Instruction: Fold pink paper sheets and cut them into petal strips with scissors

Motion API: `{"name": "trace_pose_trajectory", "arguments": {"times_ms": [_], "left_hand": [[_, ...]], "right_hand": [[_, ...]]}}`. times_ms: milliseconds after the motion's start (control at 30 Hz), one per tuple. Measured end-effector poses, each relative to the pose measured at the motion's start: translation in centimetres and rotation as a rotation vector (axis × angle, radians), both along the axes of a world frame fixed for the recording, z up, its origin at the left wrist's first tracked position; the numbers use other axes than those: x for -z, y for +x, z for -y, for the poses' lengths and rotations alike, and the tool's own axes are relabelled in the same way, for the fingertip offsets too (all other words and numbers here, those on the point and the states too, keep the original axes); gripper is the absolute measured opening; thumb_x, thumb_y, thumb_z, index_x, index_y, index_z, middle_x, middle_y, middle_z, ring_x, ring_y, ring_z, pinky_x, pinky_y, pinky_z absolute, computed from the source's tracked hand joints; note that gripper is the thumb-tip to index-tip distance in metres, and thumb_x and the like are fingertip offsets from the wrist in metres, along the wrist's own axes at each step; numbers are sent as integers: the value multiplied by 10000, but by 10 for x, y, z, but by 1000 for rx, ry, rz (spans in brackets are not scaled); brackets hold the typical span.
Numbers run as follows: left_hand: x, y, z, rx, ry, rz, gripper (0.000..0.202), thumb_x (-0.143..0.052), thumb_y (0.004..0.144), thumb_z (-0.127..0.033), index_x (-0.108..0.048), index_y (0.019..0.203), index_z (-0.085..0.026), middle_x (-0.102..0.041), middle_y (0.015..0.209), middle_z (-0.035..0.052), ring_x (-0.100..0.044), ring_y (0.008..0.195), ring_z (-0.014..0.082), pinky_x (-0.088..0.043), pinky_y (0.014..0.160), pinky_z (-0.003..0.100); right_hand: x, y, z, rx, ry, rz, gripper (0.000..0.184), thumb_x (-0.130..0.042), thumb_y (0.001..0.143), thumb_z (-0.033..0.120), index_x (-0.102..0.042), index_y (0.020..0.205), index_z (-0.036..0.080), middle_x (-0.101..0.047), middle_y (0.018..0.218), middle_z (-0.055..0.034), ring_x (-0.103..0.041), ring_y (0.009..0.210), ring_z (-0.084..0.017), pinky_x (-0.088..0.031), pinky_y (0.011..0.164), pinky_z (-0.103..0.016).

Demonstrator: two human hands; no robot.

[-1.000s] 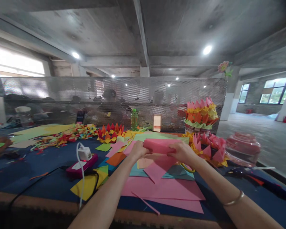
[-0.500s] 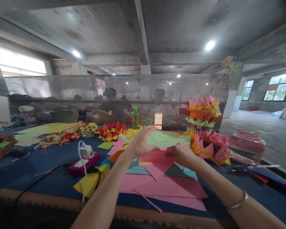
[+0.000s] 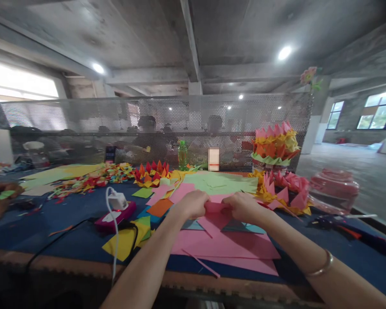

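Observation:
My left hand (image 3: 192, 203) and my right hand (image 3: 242, 207) meet just above the blue table (image 3: 51, 231), both pinched on a small folded pink paper piece (image 3: 216, 207) held between them. Beneath the hands lie large pink sheets (image 3: 225, 249) and a teal sheet. A light green sheet (image 3: 221, 183) lies flat just beyond the hands. A bracelet sits on my right wrist.
A magenta device with a white charger and cable (image 3: 115, 210) lies left of the hands, beside a yellow sheet (image 3: 125, 242). Paper lotus flowers (image 3: 274, 148) stand at right, a pink jar (image 3: 334, 191) further right. A green bottle (image 3: 182, 155) stands by the mesh screen. Another person's hand (image 3: 0, 201) rests at far left.
My left hand, lifted and spread half a second ago, has come down and closed on the pink piece beside my right hand. The pink paper is now folded smaller and held lower.

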State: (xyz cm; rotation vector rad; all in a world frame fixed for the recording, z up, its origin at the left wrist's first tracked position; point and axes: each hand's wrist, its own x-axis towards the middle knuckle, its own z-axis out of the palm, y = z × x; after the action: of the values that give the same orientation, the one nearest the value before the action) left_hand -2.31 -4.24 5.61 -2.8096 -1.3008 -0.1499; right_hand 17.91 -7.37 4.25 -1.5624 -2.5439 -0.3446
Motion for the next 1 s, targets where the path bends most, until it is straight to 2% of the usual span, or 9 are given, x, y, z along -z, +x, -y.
{"name": "trace_pose_trajectory", "arguments": {"times_ms": [300,467,667,867,1000], "left_hand": [[5,0,-6,-13,-60,24,179,-499,601,-115,-665,613,-182,-603,522,46,-535,520,151,-307,472,235],[8,-1,-13,-31,-96,37,181,-503,595,-114,-671,602,-180,-595,501,41,-527,511,155,-315,482,242],[6,-2,-14,-76,-142,95,149,-501,616,-121,-637,582,-170,-567,514,22,-524,539,145,-311,495,232],[2,-5,-14,-174,-141,128,104,-518,664,-181,-603,606,-167,-540,557,5,-490,530,130,-280,479,238],[3,-7,-18,-247,-124,130,114,-562,671,-256,-624,652,-163,-587,598,23,-538,569,150,-312,502,241]], "right_hand": [[-1,5,-2,-37,-20,-87,167,-532,803,253,-692,774,214,-701,721,-42,-595,669,-166,-213,520,-253],[2,18,-14,-67,-131,-323,196,-545,788,276,-655,663,173,-597,604,-1,-474,568,-120,-240,521,-236],[2,39,-30,-101,-245,-406,269,-512,794,363,-666,695,166,-516,571,44,-438,566,-108,-289,521,-205],[4,47,-34,-43,-235,-425,323,-486,789,398,-516,560,172,-362,498,59,-344,520,-97,-243,489,-212],[8,48,-37,15,-196,-392,277,-507,768,348,-476,553,176,-384,512,54,-373,528,-96,-233,495,-214]]}}
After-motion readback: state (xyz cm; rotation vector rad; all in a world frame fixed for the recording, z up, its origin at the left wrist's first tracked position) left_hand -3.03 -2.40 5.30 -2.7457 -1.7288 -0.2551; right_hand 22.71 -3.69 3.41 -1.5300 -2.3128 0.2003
